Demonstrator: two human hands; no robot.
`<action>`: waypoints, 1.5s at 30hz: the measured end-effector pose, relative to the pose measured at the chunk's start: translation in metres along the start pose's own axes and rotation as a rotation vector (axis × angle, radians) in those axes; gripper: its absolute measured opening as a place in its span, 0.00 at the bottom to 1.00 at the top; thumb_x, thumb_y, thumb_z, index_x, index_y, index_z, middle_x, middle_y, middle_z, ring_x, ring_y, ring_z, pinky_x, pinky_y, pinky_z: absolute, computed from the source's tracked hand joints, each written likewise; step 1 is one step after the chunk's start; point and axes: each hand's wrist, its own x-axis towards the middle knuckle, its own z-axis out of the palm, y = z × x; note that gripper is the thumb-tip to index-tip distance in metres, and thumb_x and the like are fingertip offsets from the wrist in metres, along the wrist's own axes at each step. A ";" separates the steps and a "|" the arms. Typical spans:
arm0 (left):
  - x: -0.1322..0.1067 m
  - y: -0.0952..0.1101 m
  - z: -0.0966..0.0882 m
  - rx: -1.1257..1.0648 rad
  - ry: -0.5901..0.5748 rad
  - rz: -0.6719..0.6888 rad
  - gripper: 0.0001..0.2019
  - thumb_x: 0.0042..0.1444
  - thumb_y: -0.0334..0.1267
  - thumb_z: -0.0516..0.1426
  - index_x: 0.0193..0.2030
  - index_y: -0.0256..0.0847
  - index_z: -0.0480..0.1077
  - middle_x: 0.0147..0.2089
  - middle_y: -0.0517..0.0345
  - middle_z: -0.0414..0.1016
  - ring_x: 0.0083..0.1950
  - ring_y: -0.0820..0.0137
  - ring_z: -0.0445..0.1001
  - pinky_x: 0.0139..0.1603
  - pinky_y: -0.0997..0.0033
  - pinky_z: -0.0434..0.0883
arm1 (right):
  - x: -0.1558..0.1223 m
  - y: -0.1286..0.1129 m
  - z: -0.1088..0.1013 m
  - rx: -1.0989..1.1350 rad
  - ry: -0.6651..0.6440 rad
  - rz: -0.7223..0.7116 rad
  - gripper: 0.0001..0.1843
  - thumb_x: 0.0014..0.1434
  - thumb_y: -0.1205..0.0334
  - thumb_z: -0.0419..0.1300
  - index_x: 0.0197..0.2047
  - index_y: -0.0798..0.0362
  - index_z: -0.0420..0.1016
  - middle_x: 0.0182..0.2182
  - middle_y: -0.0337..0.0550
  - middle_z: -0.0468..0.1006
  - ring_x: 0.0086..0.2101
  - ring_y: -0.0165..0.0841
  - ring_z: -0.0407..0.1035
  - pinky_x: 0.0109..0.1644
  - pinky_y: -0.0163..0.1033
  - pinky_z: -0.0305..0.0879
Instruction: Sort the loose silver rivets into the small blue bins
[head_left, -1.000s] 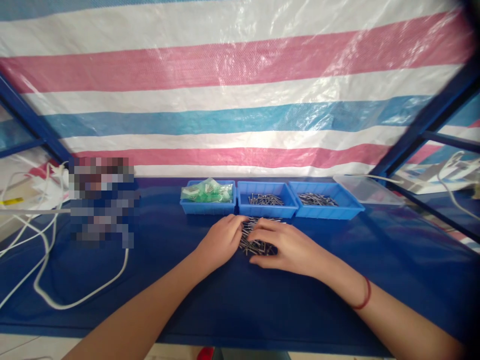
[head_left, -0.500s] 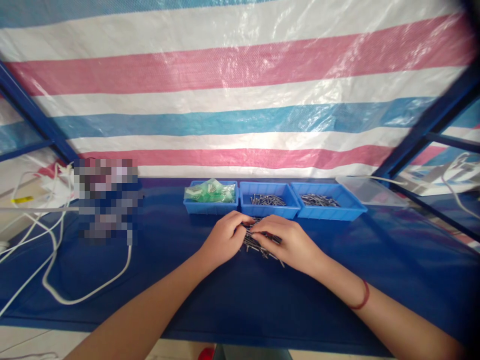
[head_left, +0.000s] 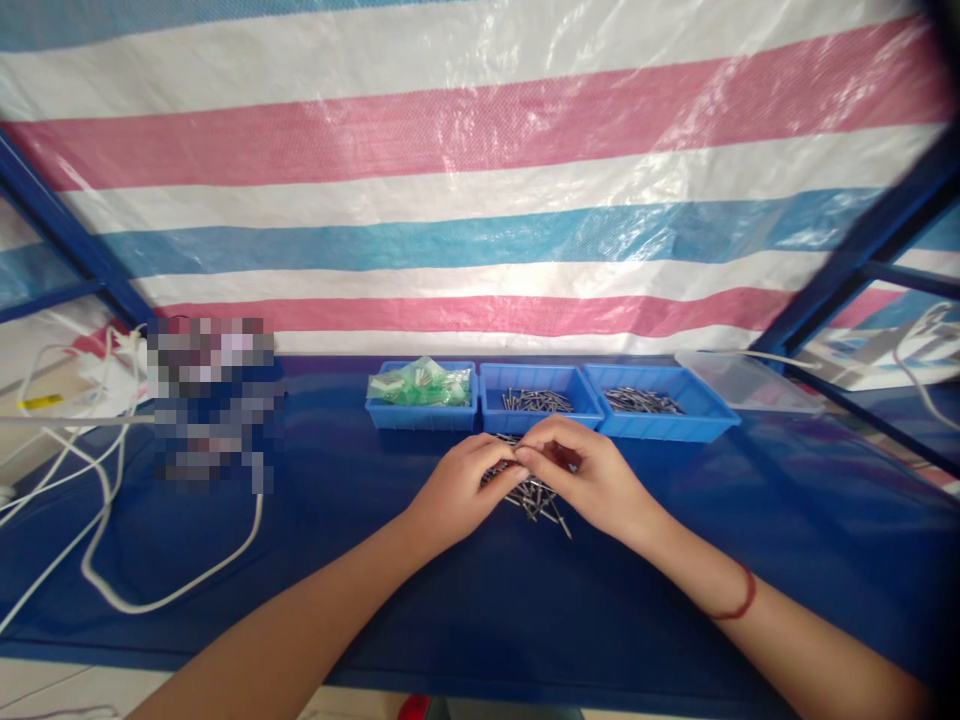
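The left hand (head_left: pixel 459 487) is curling over the pile of thin metal pieces (head_left: pixel 536 495), and the right hand (head_left: pixel 596 478) is meeting it, fingertips drawn together (whether either grip is holding a piece, I cannot tell). The pile is lying on the desk (head_left: pixel 420 620), before the middle box (head_left: pixel 551 376). The step seems to be handling pieces; the next move is probably calling for a fine pinch. Near the left edge a white cable (head_left: pixel 112 597) is curving, seemingly blocking nothing; the left box (head_left: pixel 424 416) is carrying a green bag (head_left: pixel 424 382).
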 end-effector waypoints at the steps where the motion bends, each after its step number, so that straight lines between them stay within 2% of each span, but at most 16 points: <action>1: 0.000 0.000 0.000 0.005 0.001 -0.012 0.09 0.61 0.41 0.53 0.38 0.40 0.71 0.38 0.56 0.74 0.41 0.68 0.72 0.44 0.71 0.68 | 0.000 -0.001 0.000 0.002 -0.008 -0.009 0.11 0.61 0.56 0.55 0.32 0.52 0.73 0.27 0.42 0.71 0.27 0.30 0.63 0.28 0.36 0.61; 6: 0.001 -0.001 0.000 -0.008 -0.006 -0.061 0.09 0.61 0.41 0.53 0.35 0.40 0.72 0.36 0.58 0.76 0.39 0.69 0.73 0.42 0.73 0.68 | 0.000 -0.002 -0.003 -0.015 -0.009 -0.051 0.09 0.62 0.58 0.54 0.34 0.52 0.72 0.30 0.43 0.73 0.29 0.31 0.65 0.29 0.36 0.61; 12: 0.002 -0.001 -0.003 -0.013 0.122 -0.113 0.09 0.61 0.41 0.54 0.37 0.40 0.71 0.36 0.59 0.76 0.37 0.70 0.73 0.41 0.73 0.68 | 0.003 0.000 -0.013 -0.159 0.003 -0.095 0.06 0.60 0.64 0.54 0.34 0.52 0.72 0.31 0.43 0.73 0.27 0.29 0.64 0.29 0.36 0.62; 14: 0.001 -0.001 -0.004 0.002 0.138 -0.110 0.09 0.61 0.41 0.53 0.38 0.40 0.71 0.36 0.58 0.75 0.38 0.69 0.73 0.43 0.72 0.68 | 0.004 -0.001 -0.018 -0.214 -0.018 -0.141 0.06 0.60 0.65 0.54 0.33 0.52 0.71 0.31 0.43 0.73 0.28 0.30 0.64 0.31 0.36 0.62; 17: 0.000 -0.001 -0.008 0.068 0.127 -0.077 0.09 0.61 0.42 0.54 0.44 0.40 0.69 0.40 0.56 0.74 0.43 0.67 0.72 0.49 0.68 0.67 | 0.007 0.001 -0.030 -0.321 -0.004 -0.152 0.08 0.61 0.63 0.53 0.32 0.52 0.71 0.31 0.44 0.74 0.29 0.31 0.65 0.32 0.37 0.63; 20: 0.000 -0.002 -0.015 0.177 0.080 -0.036 0.13 0.62 0.44 0.52 0.49 0.42 0.68 0.46 0.54 0.72 0.49 0.64 0.69 0.54 0.63 0.65 | 0.010 0.011 -0.053 -0.512 0.113 -0.081 0.10 0.61 0.60 0.52 0.31 0.52 0.71 0.31 0.45 0.74 0.28 0.32 0.66 0.34 0.39 0.62; 23: -0.001 -0.004 -0.022 0.272 -0.005 -0.008 0.16 0.61 0.47 0.52 0.51 0.42 0.69 0.50 0.51 0.69 0.53 0.61 0.66 0.57 0.59 0.63 | 0.011 0.030 -0.082 -0.758 0.242 0.051 0.10 0.60 0.58 0.53 0.31 0.52 0.71 0.31 0.47 0.75 0.29 0.36 0.68 0.35 0.40 0.61; 26: -0.004 -0.006 -0.026 0.321 -0.091 -0.002 0.21 0.59 0.52 0.54 0.55 0.44 0.67 0.56 0.49 0.64 0.58 0.57 0.62 0.60 0.54 0.61 | 0.010 0.046 -0.105 -0.926 0.239 0.240 0.12 0.59 0.55 0.54 0.32 0.53 0.73 0.31 0.52 0.76 0.28 0.40 0.69 0.30 0.42 0.58; 28: -0.006 -0.007 -0.025 0.332 -0.138 -0.018 0.26 0.57 0.56 0.54 0.59 0.45 0.64 0.60 0.48 0.60 0.61 0.54 0.58 0.61 0.51 0.60 | 0.009 0.047 -0.112 -0.938 0.228 0.312 0.14 0.59 0.52 0.54 0.35 0.53 0.74 0.31 0.54 0.77 0.28 0.42 0.69 0.29 0.43 0.57; 30: -0.008 -0.007 -0.022 0.336 -0.174 -0.043 0.31 0.55 0.60 0.53 0.62 0.46 0.61 0.62 0.46 0.56 0.63 0.51 0.55 0.61 0.48 0.59 | 0.009 0.041 -0.113 -0.848 0.184 0.319 0.15 0.59 0.51 0.54 0.36 0.52 0.75 0.30 0.51 0.78 0.29 0.41 0.70 0.31 0.42 0.60; 31: -0.009 -0.007 -0.021 0.336 -0.187 -0.053 0.33 0.54 0.62 0.52 0.63 0.46 0.60 0.63 0.45 0.55 0.64 0.50 0.54 0.61 0.46 0.59 | 0.008 0.036 -0.112 -0.764 0.115 0.312 0.15 0.59 0.50 0.55 0.37 0.51 0.75 0.30 0.48 0.78 0.28 0.39 0.71 0.32 0.42 0.61; 34: -0.011 -0.006 -0.015 0.342 -0.200 -0.082 0.36 0.53 0.64 0.51 0.64 0.45 0.58 0.64 0.43 0.54 0.65 0.47 0.53 0.61 0.44 0.57 | 0.002 0.023 -0.101 -0.480 -0.243 0.303 0.18 0.60 0.47 0.53 0.42 0.50 0.75 0.31 0.43 0.79 0.27 0.34 0.71 0.31 0.38 0.66; 36: -0.012 -0.006 -0.012 0.352 -0.197 -0.101 0.37 0.54 0.64 0.50 0.64 0.44 0.57 0.64 0.42 0.55 0.65 0.47 0.53 0.61 0.44 0.56 | -0.004 0.022 -0.091 -0.427 -0.399 0.297 0.22 0.58 0.44 0.55 0.47 0.51 0.74 0.33 0.44 0.79 0.29 0.35 0.73 0.32 0.38 0.68; 41: -0.015 -0.008 -0.008 0.357 -0.211 -0.113 0.37 0.55 0.64 0.48 0.66 0.45 0.53 0.66 0.41 0.52 0.67 0.47 0.50 0.63 0.43 0.53 | -0.012 0.036 -0.073 -0.614 -0.405 0.230 0.30 0.52 0.45 0.61 0.53 0.56 0.72 0.45 0.53 0.75 0.40 0.43 0.72 0.42 0.41 0.68; 45: -0.018 -0.005 -0.004 0.352 -0.232 -0.126 0.41 0.53 0.66 0.49 0.68 0.44 0.49 0.68 0.39 0.49 0.68 0.44 0.46 0.63 0.40 0.51 | -0.009 0.036 -0.064 -0.629 -0.430 0.190 0.21 0.57 0.52 0.58 0.49 0.56 0.73 0.41 0.51 0.74 0.37 0.39 0.72 0.39 0.38 0.66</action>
